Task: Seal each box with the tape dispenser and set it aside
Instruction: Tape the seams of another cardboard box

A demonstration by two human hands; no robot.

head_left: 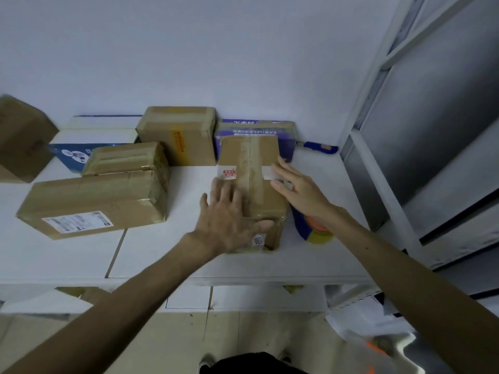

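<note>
At the near edge, loose papers (pixel 359 317) lie on the floor to the right, below the front lip of a white table (pixel 162 252). Both bare forearms reach over that lip to the box (pixel 266 197), a brown carton that stands on the table right of centre with a strip of clear tape running along its top seam. The left hand (pixel 229 220) lies flat on the near end of the box top, its fingers straight and spread and its thumb stretched toward the near right corner; it grips nothing. The right hand (pixel 299 190) rests against the upper right edge of the box, fingers straight and close together, their tips touching a white label there. The tape dispenser (pixel 310 230), blue with an orange and yellow roll, sits on the table just beside the right wall of the box, partly hidden under the right wrist, and neither hand holds it. Farther left, well apart from the box, lies a large flat carton (pixel 94 203) with a white shipping label, and a smaller taped carton (pixel 127 157) touches its far side. Behind these, along the wall, stand a white and blue box (pixel 100 136), a taller brown carton (pixel 183 133) and a purple printed box (pixel 256 128) just behind the box under the hands. A blue-handled tool (pixel 320 147) lies at the far right corner beside a grey metal rack (pixel 378 103).
</note>
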